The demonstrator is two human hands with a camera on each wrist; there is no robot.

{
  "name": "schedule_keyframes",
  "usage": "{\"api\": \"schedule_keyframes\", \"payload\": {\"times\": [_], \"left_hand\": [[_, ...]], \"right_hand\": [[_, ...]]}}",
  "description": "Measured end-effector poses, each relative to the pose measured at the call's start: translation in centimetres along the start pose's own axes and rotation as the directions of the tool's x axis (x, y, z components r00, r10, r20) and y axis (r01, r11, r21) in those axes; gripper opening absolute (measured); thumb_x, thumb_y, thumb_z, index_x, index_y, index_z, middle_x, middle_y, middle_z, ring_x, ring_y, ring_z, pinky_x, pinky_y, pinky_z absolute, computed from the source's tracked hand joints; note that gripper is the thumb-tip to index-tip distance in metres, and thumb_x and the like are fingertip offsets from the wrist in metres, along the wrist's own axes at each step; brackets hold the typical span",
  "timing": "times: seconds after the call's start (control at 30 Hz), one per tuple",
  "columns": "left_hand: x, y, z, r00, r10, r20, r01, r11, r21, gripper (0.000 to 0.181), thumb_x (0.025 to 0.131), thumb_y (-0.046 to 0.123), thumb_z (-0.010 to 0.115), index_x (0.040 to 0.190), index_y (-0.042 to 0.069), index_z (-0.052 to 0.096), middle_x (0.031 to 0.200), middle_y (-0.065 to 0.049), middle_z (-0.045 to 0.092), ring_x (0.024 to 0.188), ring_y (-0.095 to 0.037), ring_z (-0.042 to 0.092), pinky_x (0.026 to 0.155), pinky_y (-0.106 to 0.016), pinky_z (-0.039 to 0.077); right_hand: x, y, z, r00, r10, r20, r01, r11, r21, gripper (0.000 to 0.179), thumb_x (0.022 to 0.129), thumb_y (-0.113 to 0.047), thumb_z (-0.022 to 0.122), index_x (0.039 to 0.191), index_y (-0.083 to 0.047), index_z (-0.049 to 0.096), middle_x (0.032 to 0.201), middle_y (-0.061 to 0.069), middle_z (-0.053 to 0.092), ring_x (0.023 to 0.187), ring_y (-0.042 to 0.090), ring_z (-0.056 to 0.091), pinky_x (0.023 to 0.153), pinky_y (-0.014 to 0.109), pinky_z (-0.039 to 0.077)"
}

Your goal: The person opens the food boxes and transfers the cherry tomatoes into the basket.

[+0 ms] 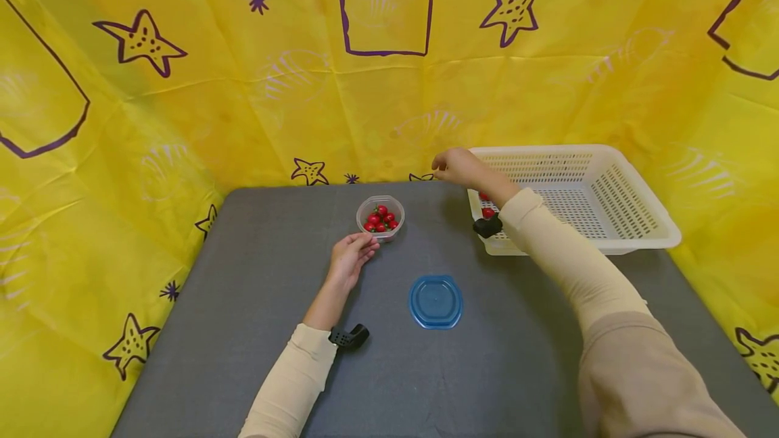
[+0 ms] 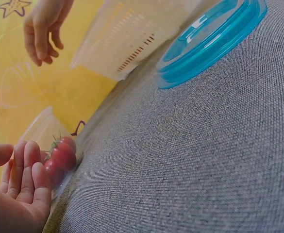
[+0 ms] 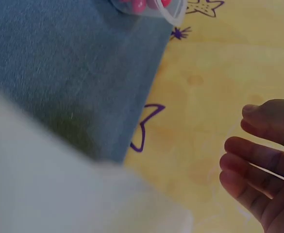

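Note:
A small clear tub point(image 1: 364, 211) stands near the back of the table, with several cherry tomatoes point(image 1: 381, 220) in it. My left hand point(image 1: 351, 259) is at the tub's near edge, fingers relaxed; whether they touch it I cannot tell. In the left wrist view the thumb stays apart from the loosely bent fingers point(image 2: 27, 170), with nothing between. My right hand point(image 1: 462, 169) hovers over the left rim of a white plastic basket point(image 1: 615, 161). Its fingers point(image 3: 251, 162) hang loosely, holding nothing. A few red tomatoes point(image 1: 488, 212) show inside the basket, partly hidden by the right arm.
A blue lid point(image 1: 435, 301) lies flat on the grey table point(image 1: 268, 303), in front of the tub and to its right. Yellow patterned cloth point(image 1: 243, 113) hangs behind the table and at both sides. The basket takes up the back right corner.

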State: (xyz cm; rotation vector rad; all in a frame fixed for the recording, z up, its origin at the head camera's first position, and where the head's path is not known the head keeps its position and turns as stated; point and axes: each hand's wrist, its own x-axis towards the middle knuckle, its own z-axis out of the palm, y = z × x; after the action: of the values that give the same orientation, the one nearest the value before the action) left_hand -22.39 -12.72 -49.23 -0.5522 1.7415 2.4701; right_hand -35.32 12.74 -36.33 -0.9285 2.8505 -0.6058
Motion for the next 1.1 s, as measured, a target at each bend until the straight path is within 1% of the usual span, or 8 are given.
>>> {"api": "schedule_keyframes", "payload": {"times": [0.2, 0.4, 0.53, 0.63, 0.8, 0.93, 1.1], "left_hand": [[0.0, 0.0, -0.1, 1.000, -0.007, -0.003, 0.007, 1.000, -0.005, 0.005, 0.097, 0.008, 0.058, 0.097, 0.003, 0.060, 0.073, 0.003, 0.069, 0.068, -0.007, 0.068, 0.067, -0.020, 0.054], [0.0, 0.0, -0.1, 1.000, -0.013, -0.001, 0.013, 1.000, -0.001, 0.005, 0.097, 0.008, 0.057, 0.098, 0.003, 0.059, 0.072, 0.004, 0.069, 0.068, -0.006, 0.067, 0.068, -0.020, 0.053], [0.0, 0.1, -0.1, 1.000, -0.016, -0.003, 0.016, 1.000, -0.002, 0.005, 0.097, 0.008, 0.057, 0.099, 0.004, 0.059, 0.073, 0.004, 0.069, 0.068, -0.006, 0.067, 0.068, -0.020, 0.054], [0.0, 0.1, -0.1, 1.000, -0.013, 0.000, 0.013, 1.000, -0.002, 0.006, 0.097, 0.008, 0.057, 0.100, 0.003, 0.059, 0.072, 0.005, 0.069, 0.068, -0.006, 0.067, 0.067, -0.020, 0.054], [0.1, 0.1, -0.1, 1.000, -0.010, 0.009, 0.011, 1.000, -0.011, 0.005, 0.096, 0.008, 0.058, 0.099, 0.003, 0.059, 0.073, 0.004, 0.069, 0.068, -0.006, 0.068, 0.067, -0.020, 0.054], [0.1, 0.1, -0.2, 1.000, -0.010, 0.014, 0.010, 1.000, -0.010, 0.007, 0.096, 0.008, 0.058, 0.100, 0.002, 0.059, 0.073, 0.004, 0.069, 0.068, -0.006, 0.068, 0.068, -0.020, 0.054], [0.1, 0.1, -0.2, 1.000, -0.017, 0.008, 0.017, 1.000, -0.010, 0.007, 0.096, 0.008, 0.058, 0.101, 0.003, 0.059, 0.073, 0.005, 0.069, 0.068, -0.006, 0.068, 0.069, -0.020, 0.054]], "right_hand": [[0.5, -0.6, 0.8, 1.000, -0.031, -0.001, 0.031, 1.000, -0.002, 0.027, 0.092, -0.012, 0.061, 0.112, 0.005, 0.068, 0.102, 0.021, 0.072, 0.095, 0.034, 0.067, 0.088, 0.046, 0.053], [1.0, -1.1, 1.4, 0.999, -0.048, 0.003, 0.048, 0.999, 0.003, 0.027, 0.091, -0.011, 0.063, 0.113, 0.005, 0.067, 0.104, 0.021, 0.072, 0.097, 0.034, 0.067, 0.090, 0.045, 0.052], [1.4, -1.8, 1.8, 0.998, -0.059, -0.012, 0.059, 0.998, -0.016, 0.027, 0.091, -0.013, 0.064, 0.113, 0.004, 0.067, 0.104, 0.021, 0.072, 0.097, 0.034, 0.067, 0.090, 0.046, 0.051], [1.7, -2.2, 2.1, 0.996, -0.081, -0.027, 0.080, 0.996, -0.031, 0.025, 0.091, -0.013, 0.064, 0.110, 0.002, 0.069, 0.102, 0.019, 0.072, 0.097, 0.033, 0.066, 0.089, 0.045, 0.051], [2.1, -2.9, 2.7, 0.994, -0.108, -0.027, 0.108, 0.994, -0.033, 0.025, 0.091, -0.011, 0.063, 0.111, 0.003, 0.068, 0.105, 0.018, 0.072, 0.097, 0.031, 0.066, 0.090, 0.044, 0.051], [2.4, -3.6, 3.1, 0.995, -0.101, -0.009, 0.101, 0.994, -0.041, 0.030, 0.091, -0.013, 0.063, 0.116, 0.003, 0.066, 0.108, 0.018, 0.071, 0.099, 0.031, 0.065, 0.092, 0.043, 0.051], [2.9, -4.4, 3.8, 0.996, -0.082, 0.025, 0.083, 0.996, -0.039, 0.032, 0.093, -0.015, 0.062, 0.120, 0.002, 0.064, 0.114, 0.018, 0.069, 0.105, 0.031, 0.064, 0.095, 0.044, 0.050]]}}
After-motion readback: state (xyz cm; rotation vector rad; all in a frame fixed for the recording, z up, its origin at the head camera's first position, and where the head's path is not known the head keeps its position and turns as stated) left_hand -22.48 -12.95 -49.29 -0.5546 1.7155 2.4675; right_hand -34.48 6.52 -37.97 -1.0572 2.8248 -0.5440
